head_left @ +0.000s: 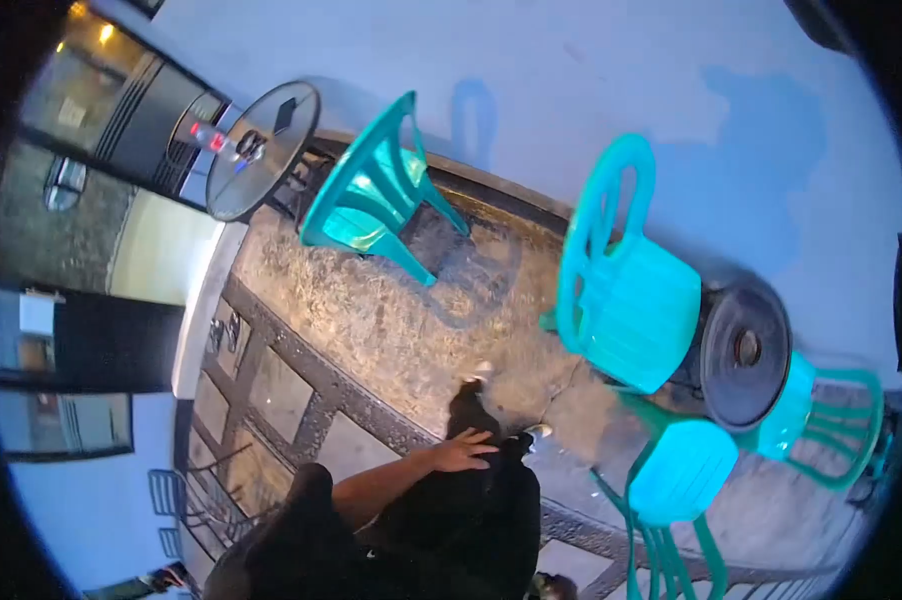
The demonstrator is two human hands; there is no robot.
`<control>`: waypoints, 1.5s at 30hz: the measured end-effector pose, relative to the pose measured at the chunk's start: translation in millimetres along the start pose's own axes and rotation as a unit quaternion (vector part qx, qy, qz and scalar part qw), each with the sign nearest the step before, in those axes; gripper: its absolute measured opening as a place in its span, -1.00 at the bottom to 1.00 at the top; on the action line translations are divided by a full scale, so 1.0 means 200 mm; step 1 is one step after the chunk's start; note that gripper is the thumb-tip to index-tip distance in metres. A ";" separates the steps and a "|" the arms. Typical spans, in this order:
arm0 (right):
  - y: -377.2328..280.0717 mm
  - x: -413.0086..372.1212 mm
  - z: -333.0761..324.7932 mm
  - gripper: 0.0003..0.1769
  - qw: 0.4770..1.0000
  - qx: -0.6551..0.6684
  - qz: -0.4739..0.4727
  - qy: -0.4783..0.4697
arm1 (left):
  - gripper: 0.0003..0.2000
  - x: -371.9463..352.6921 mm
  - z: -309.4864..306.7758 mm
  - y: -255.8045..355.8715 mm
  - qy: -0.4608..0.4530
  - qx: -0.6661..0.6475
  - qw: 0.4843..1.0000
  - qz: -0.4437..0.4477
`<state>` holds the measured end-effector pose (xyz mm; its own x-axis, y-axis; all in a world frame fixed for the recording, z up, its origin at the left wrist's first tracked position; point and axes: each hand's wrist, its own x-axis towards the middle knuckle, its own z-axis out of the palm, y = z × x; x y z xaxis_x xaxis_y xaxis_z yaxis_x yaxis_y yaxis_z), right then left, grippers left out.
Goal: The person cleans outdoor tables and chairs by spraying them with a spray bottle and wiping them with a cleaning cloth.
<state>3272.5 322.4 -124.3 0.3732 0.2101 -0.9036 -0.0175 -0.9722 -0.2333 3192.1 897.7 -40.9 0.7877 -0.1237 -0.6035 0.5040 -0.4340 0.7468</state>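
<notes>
My left hand (461, 451) lies on the dark trousers (441, 510) over my leg, open, with its fingers spread and nothing in them. The bare forearm (383, 488) reaches in from the left beside a dark sleeve. Beyond the hand, my feet show at the ends of the trouser legs, on the mottled brown floor (371, 310). Nearest to my hand on the right is a teal plastic chair (683, 470). My right hand does not show.
Another teal chair (641, 310) stands by a dark round table (721, 355), with one more chair (836, 425) beyond. Against the wall (591, 70), a teal chair (371, 195) adjoins a glass-topped table (256, 185) bearing a bottle (211, 139) and a flat black object (286, 114). Paving slabs (283, 392) edge the floor.
</notes>
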 end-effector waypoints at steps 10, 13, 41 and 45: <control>-1.10 0.04 -0.21 -0.63 0.980 0.030 -0.162 0.111 | -0.09 -1.03 0.06 -0.94 0.053 -0.210 0.924 -0.315; -1.93 0.09 -0.16 -0.60 0.913 -0.100 -0.314 0.242 | -0.10 -1.39 -0.14 -1.07 0.116 -0.264 0.924 -0.249; -5.30 -0.10 0.23 -0.40 0.832 0.107 -0.367 0.403 | -0.57 -2.44 -1.37 -2.36 0.167 -0.071 0.966 -0.185; -5.27 -0.15 0.24 -0.46 0.850 0.115 -0.346 0.380 | -0.62 -2.33 -2.01 -2.56 0.408 -0.220 0.874 -0.147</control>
<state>3235.7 1346.5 131.4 0.8574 0.5123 -0.0488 0.3021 -0.5778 -0.7582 2709.4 1536.6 -30.5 0.5019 0.6903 -0.5211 0.6733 0.0663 0.7364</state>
